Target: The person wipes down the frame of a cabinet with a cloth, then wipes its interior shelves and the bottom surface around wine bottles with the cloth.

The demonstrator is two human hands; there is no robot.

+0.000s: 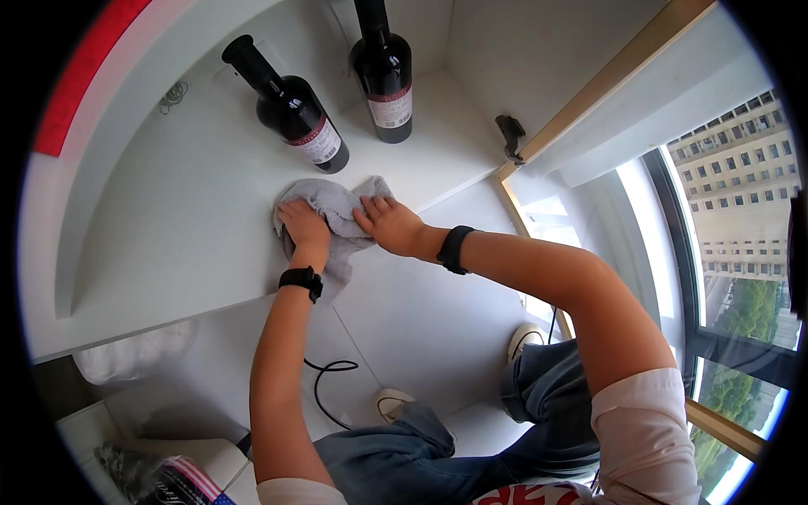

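Observation:
A crumpled grey cloth (332,200) lies on the white shelf, with part of it hanging over the front edge. My left hand (305,227) presses down on its left side, fingers curled into the fabric. On the right side of the same cloth is my right hand (394,227), its fingers and thumb gripping the bunched material. Just beyond the cloth stands a dark wine bottle (296,118) with a red and white label. A second wine bottle (383,80) stands farther back and to the right.
The white shelf (168,252) has a curved wall at left and a small wire coil (173,97) near the back. A black hinge (510,136) sits by a wood-edged door at right. A black cable (324,379) and a packaged item (168,480) are below.

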